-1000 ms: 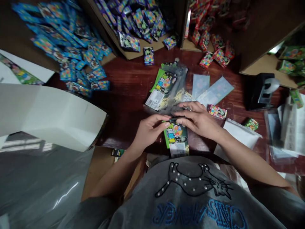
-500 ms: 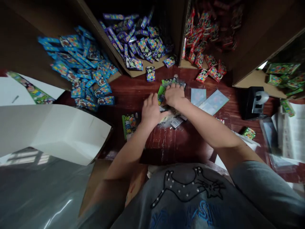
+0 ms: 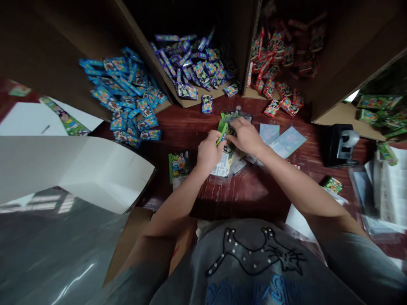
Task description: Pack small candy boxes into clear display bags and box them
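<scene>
My left hand (image 3: 209, 151) is closed, thumb and fingers pinching the green edge of a green-and-black printed packet (image 3: 221, 129). Over the packet's right side bends my right hand (image 3: 246, 136), thumb and fingers curled in; what lies between them is hidden. Beneath both hands are clear plastic and a white printed sheet (image 3: 221, 165). Another green-and-black packet (image 3: 179, 164) lies flat left of my left hand. Two pale blue cards, one upright (image 3: 269, 133) and one slanted (image 3: 288, 142), lie right of my right hand.
Cardboard boxes at the back hold piles of small blue boxes (image 3: 127, 95), purple boxes (image 3: 199, 70), red boxes (image 3: 276, 55) and green boxes (image 3: 380, 101). A black tape dispenser (image 3: 338, 146) stands at right. A white curved carton flap (image 3: 95, 169) juts in from the left.
Both hands were lying flatter over the pile. Now the left hand pinches the packet's green edge, tilted up, and the right fingers are bent. The white printed sheet shows more. The view has shifted slightly.
</scene>
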Tool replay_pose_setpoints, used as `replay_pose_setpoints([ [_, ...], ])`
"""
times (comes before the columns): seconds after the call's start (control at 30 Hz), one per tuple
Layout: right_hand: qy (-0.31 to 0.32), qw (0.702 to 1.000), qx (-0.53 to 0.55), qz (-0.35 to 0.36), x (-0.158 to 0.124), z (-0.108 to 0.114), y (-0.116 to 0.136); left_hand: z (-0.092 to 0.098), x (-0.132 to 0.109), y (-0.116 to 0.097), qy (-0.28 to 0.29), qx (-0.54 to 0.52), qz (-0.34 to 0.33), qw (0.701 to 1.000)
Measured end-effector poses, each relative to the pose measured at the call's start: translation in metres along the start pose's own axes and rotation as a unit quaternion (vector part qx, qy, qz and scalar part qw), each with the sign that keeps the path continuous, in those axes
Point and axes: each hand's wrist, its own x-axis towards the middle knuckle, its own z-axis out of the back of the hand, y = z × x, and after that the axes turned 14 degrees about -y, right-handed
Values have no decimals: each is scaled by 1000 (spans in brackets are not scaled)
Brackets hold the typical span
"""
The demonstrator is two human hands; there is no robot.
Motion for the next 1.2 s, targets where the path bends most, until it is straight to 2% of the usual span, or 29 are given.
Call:
replay_pose_setpoints([
  [0.1, -40, 992, 96, 69, -22, 23, -10, 12, -18, 0, 46, -195, 25, 979],
  [0.2, -87, 986, 90, 109, -48, 42, -9, 18, -39, -9, 71, -321, 60, 942],
  [0.37, -163, 981, -33, 97, -82, 55, 7, 19, -58, -34, 46, -361, 120, 924],
  [0.47, -171, 982, -12, 84, -89, 56, 10, 21, -62, -44, 32, -374, 118, 919],
  [0.73, -139, 986, 70, 63, -93, 59, 0, 18, -78, -46, 7, -370, 119, 921],
  [0.9, -114, 986, 116, 23, -96, 62, 1, 15, -89, -46, 13, -349, 124, 929],
  [1.03, -98, 989, 108, -2, -99, 66, 3, 13, -95, -45, -14, -334, 115, 935],
  [1.1, -58, 995, 86, 4, -100, 72, 3, 14, -96, -43, -21, -330, 104, 938],
  [1.13, -19, 996, 83, 18, -100, 77, 2, 16, -97, -42, -9, -332, 100, 938],
  [1.2, 91, 986, 118, 70, -99, 90, -2, 21, -99, -38, 74, -349, 103, 929],
])
